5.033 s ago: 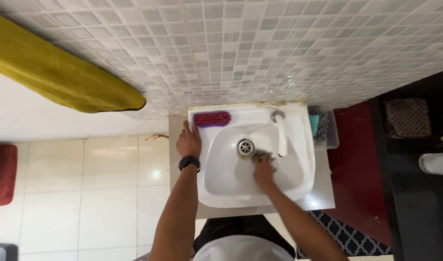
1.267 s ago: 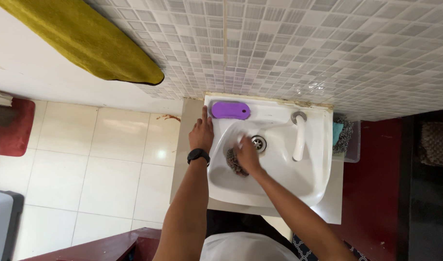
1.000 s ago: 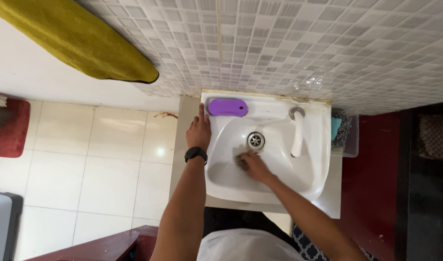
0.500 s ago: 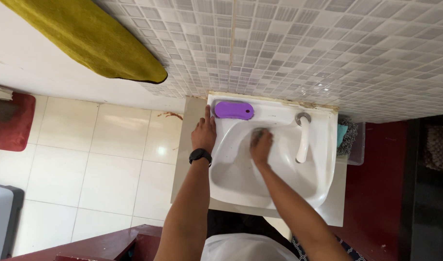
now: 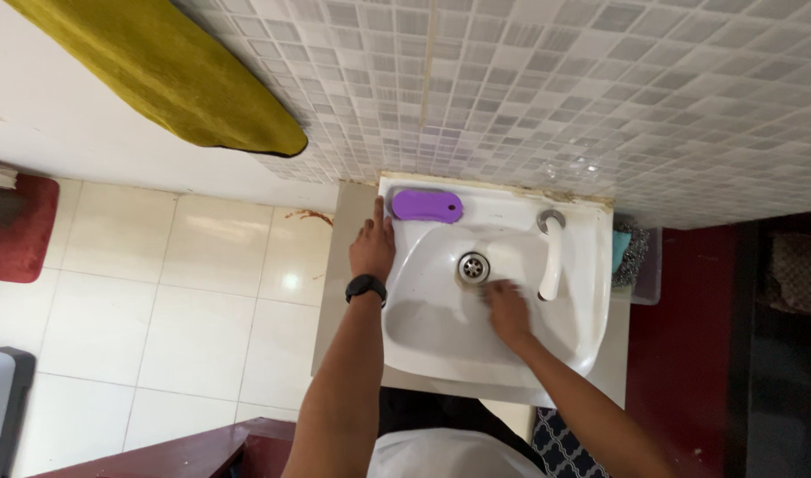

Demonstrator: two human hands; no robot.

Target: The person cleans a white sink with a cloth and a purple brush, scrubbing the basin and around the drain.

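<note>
White porcelain sink (image 5: 591,265): left hand (image 5: 373,250) braces flat, fingers spread, on its nine-o'clock rim, while right hand (image 5: 509,312), fingers curled on something hidden, presses the bowl at four o'clock of the drain (image 5: 474,266).

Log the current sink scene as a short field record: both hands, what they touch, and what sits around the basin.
left hand: flat on the left rim of the white sink, black watch on the wrist
right hand: inside the basin, right of the drain, pressed to the bowl; what it grips is hidden
brush: purple, lying on the back ledge
tap: white spout reaching over the basin from the back right
tub: clear, right of the sink, holding a metal scourer
towel: mustard yellow, upper left
</note>
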